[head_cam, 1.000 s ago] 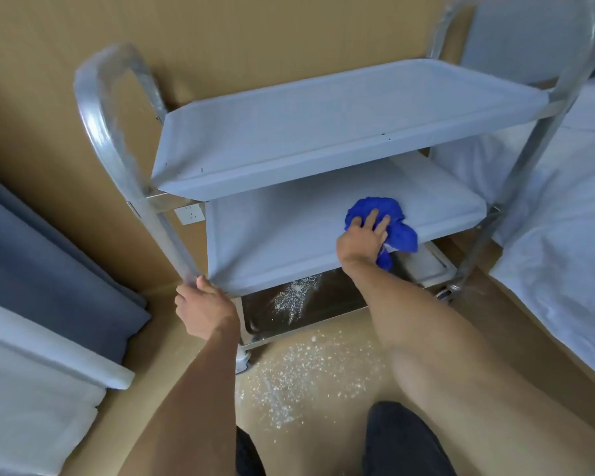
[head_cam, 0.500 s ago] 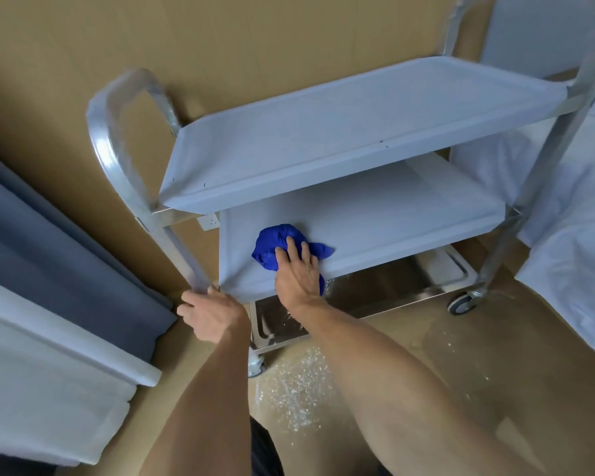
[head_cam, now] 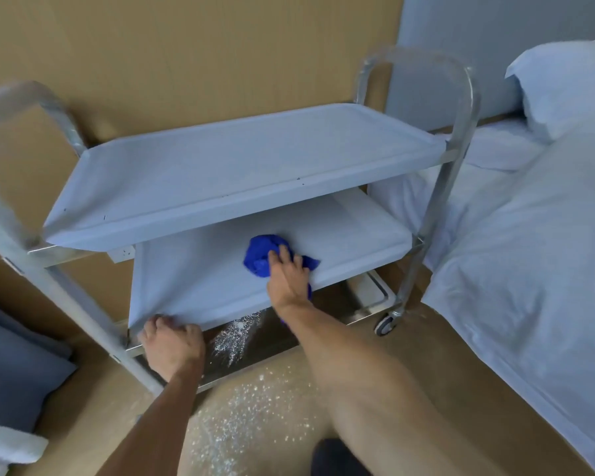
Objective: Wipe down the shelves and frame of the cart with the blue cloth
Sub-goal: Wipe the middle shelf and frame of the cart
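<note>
A metal cart (head_cam: 440,187) with a pale top shelf (head_cam: 248,170), a middle shelf (head_cam: 193,269) and a dark bottom shelf stands against the tan wall. The blue cloth (head_cam: 260,255) lies bunched near the front edge of the middle shelf, toward its centre. My right hand (head_cam: 287,273) presses flat on the cloth with straight fingers. My left hand (head_cam: 170,341) grips the front left corner of the middle shelf, beside the cart's left leg (head_cam: 83,304).
White crumbs are scattered on the bottom shelf (head_cam: 236,334) and on the floor (head_cam: 251,417) in front of the cart. A bed with white sheets (head_cam: 529,252) stands close on the right. Grey and white cushions (head_cam: 11,379) lie at the left.
My right hand has slid the cloth from the shelf's left part back toward the centre. My left hand has shifted from the leg onto the shelf's front corner. The view has swung right.
</note>
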